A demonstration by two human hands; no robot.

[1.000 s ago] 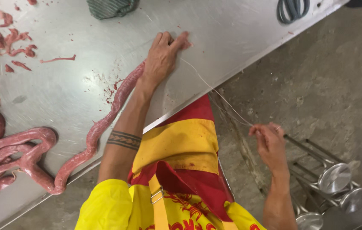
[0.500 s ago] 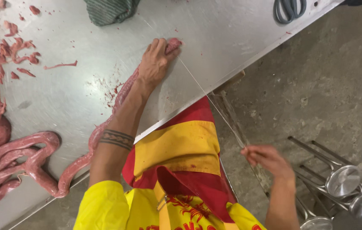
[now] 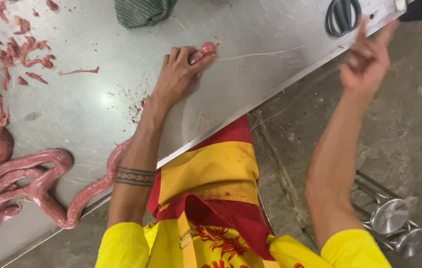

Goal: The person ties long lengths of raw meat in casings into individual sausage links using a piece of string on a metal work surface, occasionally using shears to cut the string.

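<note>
My left hand (image 3: 178, 74) presses the end of a long pink sausage (image 3: 206, 48) down on the steel table (image 3: 250, 30). The sausage runs under my forearm and coils at the left (image 3: 22, 173). A thin white string (image 3: 260, 53) stretches from the sausage end toward my right hand (image 3: 367, 57), which is raised near the table's edge with fingers pinched on the string; the hand is blurred.
Dark scissors (image 3: 342, 15) lie at the table's far right. A green striped cloth (image 3: 141, 11) sits at the top. Meat scraps (image 3: 20, 49) are scattered top left. Metal lids on a rack (image 3: 392, 218) stand on the concrete floor, lower right.
My right hand has swung up from low beside the apron to table height, pulling the string taut. The left hand has stayed on the sausage end.
</note>
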